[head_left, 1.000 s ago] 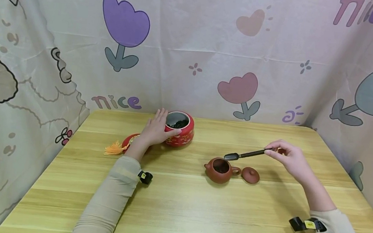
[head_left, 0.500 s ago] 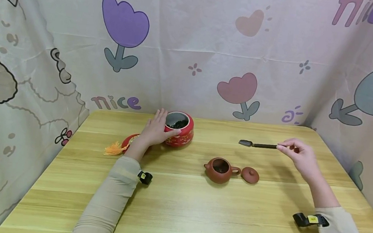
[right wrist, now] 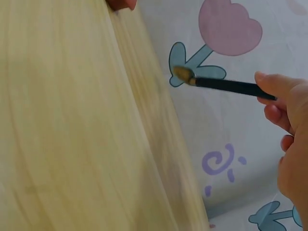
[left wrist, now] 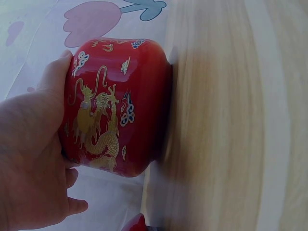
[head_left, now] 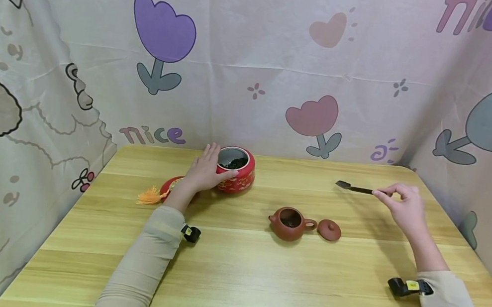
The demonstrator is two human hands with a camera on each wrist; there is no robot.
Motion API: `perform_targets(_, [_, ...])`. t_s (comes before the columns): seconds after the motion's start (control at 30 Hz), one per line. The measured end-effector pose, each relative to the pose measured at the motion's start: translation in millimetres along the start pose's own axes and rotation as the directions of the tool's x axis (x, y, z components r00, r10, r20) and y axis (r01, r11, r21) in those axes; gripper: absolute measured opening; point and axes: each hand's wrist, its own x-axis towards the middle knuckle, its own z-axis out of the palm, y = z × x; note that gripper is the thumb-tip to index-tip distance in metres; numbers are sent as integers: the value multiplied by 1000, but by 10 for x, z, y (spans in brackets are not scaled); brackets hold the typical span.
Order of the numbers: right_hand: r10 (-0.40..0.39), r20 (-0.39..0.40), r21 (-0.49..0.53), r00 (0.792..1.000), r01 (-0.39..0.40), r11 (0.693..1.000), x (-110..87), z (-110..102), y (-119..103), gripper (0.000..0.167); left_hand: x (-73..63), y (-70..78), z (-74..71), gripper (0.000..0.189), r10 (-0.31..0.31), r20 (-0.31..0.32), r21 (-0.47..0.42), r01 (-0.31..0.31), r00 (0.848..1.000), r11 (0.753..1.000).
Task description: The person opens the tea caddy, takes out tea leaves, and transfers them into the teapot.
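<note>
A red jar with gold dragon decoration stands at the back of the table, dark tea leaves inside. My left hand holds its left side, thumb across the front and fingers along the far side. Out to the right, my right hand pinches the handle end of a small dark tea scoop, raised above the table with its blade pointing left. Between the hands sits a brown clay teapot, uncovered, with some dark leaves inside. Its round lid lies beside the handle.
Partly behind my left wrist lies a red lid with an orange tassel. The wooden table ends at a printed cloth backdrop at the back, which also hangs along both sides.
My right hand has lifted the scoop from the teapot's mouth and carried it right and farther back. The left hand and the jar have stayed where they were.
</note>
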Motion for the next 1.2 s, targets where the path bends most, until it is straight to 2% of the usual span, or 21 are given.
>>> perform_targets(0.2, [-55, -63, -92, 997, 49, 995, 1, 5, 51, 15, -6, 4, -4, 111, -1, -1, 1, 1, 1000, 1000])
perform_targets(0.5, [-61, -91, -214, 994, 40, 976, -27, -19, 123, 14, -8, -2, 0, 111, 6, -14, 15, -6, 1000, 1000])
perform_targets(0.6, [-26, -66, -260, 997, 8, 966, -20, -49, 135, 15, -4, -7, 0, 111, 7, -16, 13, -7, 1000, 1000])
perform_targets(0.77, [87, 8, -328, 996, -80, 941, -22, -113, 148, 18, -4, -10, -1, 111, 8, -17, 13, -8, 1000, 1000])
perform_targets(0.97, [209, 104, -342, 972, -162, 926, -48, -140, 177, 19, -11, 6, -2, 111, 2, -11, 15, -1, 1000, 1000])
perform_targets(1.2, [279, 202, -389, 939, -184, 903, -59, -146, 217, 19, -14, 14, -4, 110, -10, -7, 14, 10, 1000, 1000])
